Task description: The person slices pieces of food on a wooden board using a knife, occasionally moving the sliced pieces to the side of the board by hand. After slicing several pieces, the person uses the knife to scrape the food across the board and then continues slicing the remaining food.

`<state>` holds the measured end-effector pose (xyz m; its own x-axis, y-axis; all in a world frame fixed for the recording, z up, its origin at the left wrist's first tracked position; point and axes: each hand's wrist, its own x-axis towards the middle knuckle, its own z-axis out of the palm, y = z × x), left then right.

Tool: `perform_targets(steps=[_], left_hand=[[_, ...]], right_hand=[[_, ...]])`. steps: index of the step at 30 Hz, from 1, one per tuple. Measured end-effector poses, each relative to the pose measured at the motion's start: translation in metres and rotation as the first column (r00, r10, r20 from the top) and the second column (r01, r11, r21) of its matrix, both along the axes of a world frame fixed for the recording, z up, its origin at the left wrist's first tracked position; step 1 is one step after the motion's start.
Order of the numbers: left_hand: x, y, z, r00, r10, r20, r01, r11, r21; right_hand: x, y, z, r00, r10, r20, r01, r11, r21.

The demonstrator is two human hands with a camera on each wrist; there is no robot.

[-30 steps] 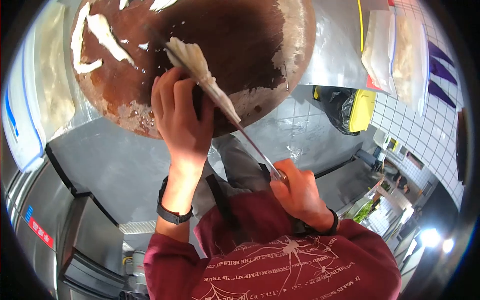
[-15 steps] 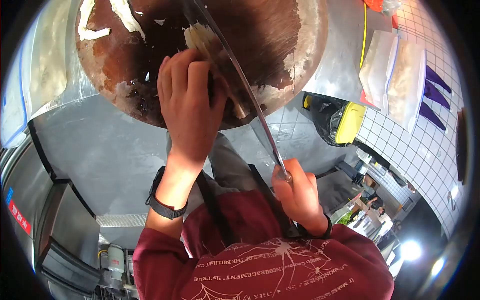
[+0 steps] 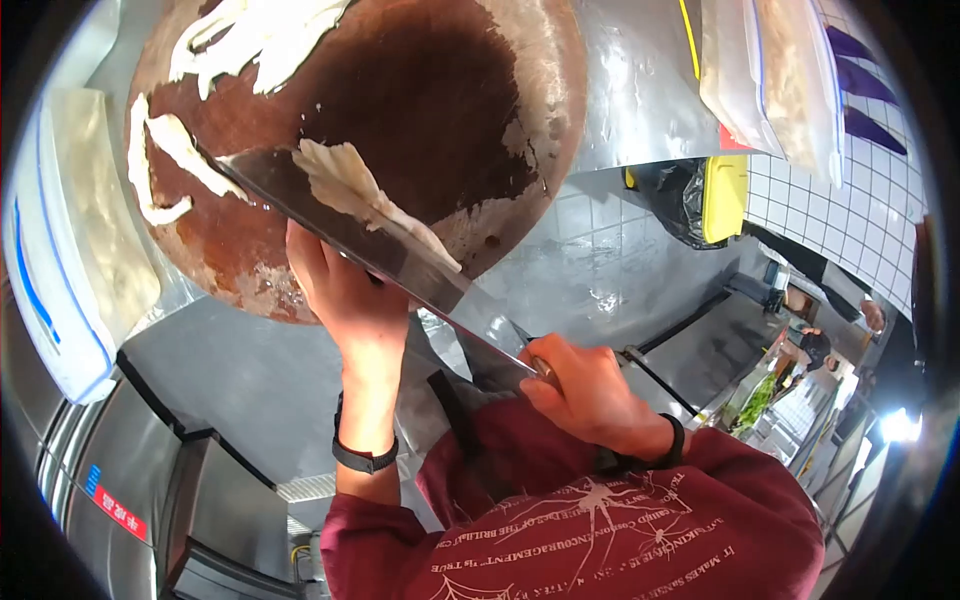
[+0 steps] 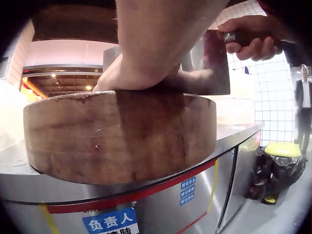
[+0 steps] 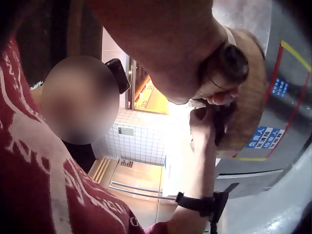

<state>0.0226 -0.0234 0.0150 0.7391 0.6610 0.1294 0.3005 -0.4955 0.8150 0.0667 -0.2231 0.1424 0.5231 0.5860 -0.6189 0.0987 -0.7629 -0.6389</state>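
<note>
Over the round block (image 3: pixel 440 100), cleaver (image 3: pixel 400 264) diagonal, tip forward-left

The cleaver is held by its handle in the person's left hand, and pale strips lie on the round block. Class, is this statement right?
Not quite. The head view shows the cleaver held by its handle in the right hand, not the left hand. The rest stands: pale strips lie on the round block.

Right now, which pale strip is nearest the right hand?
The pale strip along the cleaver, narrow end toward the right hand; the other pale pieces lie farther off on the chopping block.
</note>
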Motion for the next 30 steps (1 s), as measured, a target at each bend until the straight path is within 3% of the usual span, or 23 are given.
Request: perform_targets(steps=[2, 5, 8, 9, 14, 16, 27, 30], left_hand=[[0.000, -0.002, -0.001, 1.000, 0.001, -0.019, -0.002, 0.999, -0.044], [0.002, -0.006, -0.004, 0.990, 0.105, 0.090, -0.085, 0.975, -0.204], [0.001, -0.003, -0.004, 0.996, 0.048, 0.072, -0.039, 0.991, -0.126], [0.001, -0.001, 0.002, 0.999, 0.000, 0.038, 0.000, 1.000, -0.013], [0.005, 0.003, 0.002, 0.999, 0.030, 0.035, -0.032, 0.997, 0.072], [0.006, 0.006, 0.002, 0.999, -0.018, 0.032, 0.012, 0.982, 0.189], [0.006, 0.008, 0.002, 1.000, -0.010, 0.015, 0.007, 0.977, 0.211], [0.006, 0.007, 0.002, 1.000, 0.000, 0.010, -0.002, 0.974, 0.227]], right_hand=[[0.000, -0.002, 0.000, 1.000, 0.001, 0.016, -0.001, 1.000, 0.013], [-0.003, -0.006, -0.001, 0.999, 0.017, 0.045, -0.018, 1.000, 0.016], [-0.007, -0.009, -0.004, 0.998, 0.018, 0.062, -0.019, 1.000, 0.023], [-0.007, -0.009, -0.004, 0.998, 0.006, 0.060, -0.007, 1.000, 0.026], [-0.006, -0.006, -0.001, 0.998, 0.030, 0.047, -0.029, 1.000, -0.003], [-0.004, -0.003, 0.000, 0.999, 0.038, 0.039, -0.037, 0.999, -0.021], [0.018, 0.042, 0.000, 0.999, -0.020, 0.026, 0.019, 0.999, 0.037], [0.016, 0.032, 0.002, 1.000, -0.031, -0.003, 0.031, 0.999, -0.023]])
